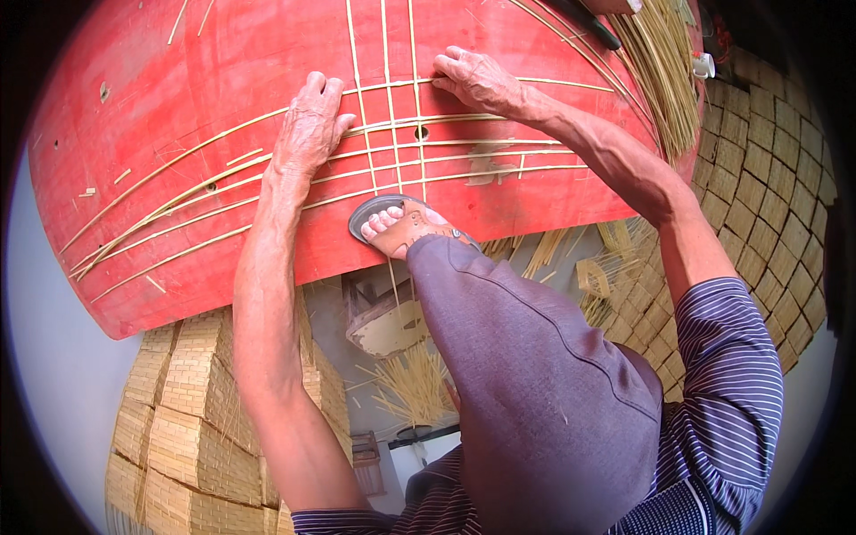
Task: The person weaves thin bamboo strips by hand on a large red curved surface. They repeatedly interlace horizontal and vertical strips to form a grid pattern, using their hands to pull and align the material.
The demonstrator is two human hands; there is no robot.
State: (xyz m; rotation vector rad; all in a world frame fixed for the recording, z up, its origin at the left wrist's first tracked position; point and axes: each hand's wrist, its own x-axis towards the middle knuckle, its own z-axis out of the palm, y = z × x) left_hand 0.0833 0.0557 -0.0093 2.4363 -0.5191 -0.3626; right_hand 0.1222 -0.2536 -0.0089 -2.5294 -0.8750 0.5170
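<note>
On a red curved board (205, 53), thin bamboo strips (387, 53) running away from me cross several strips laid from side to side. My left hand (312, 120) is closed over the farthest crosswise bamboo strip (390, 86), left of the crossing, with its thumb apart near the strip below. My right hand (477, 82) pinches the same strip on the other side; its curled fingers partly hide the grip. A sandalled foot (392, 225) presses down at the board's near edge, where the lengthwise strips pass under it.
A bundle of loose strips (664, 80) and a dark-handled tool (599, 27) lie at the far right. Stacks of woven bamboo pieces stand at lower left (192, 428) and right (767, 178). Below the board are a small wooden stool (390, 328) and scattered strip offcuts (415, 383).
</note>
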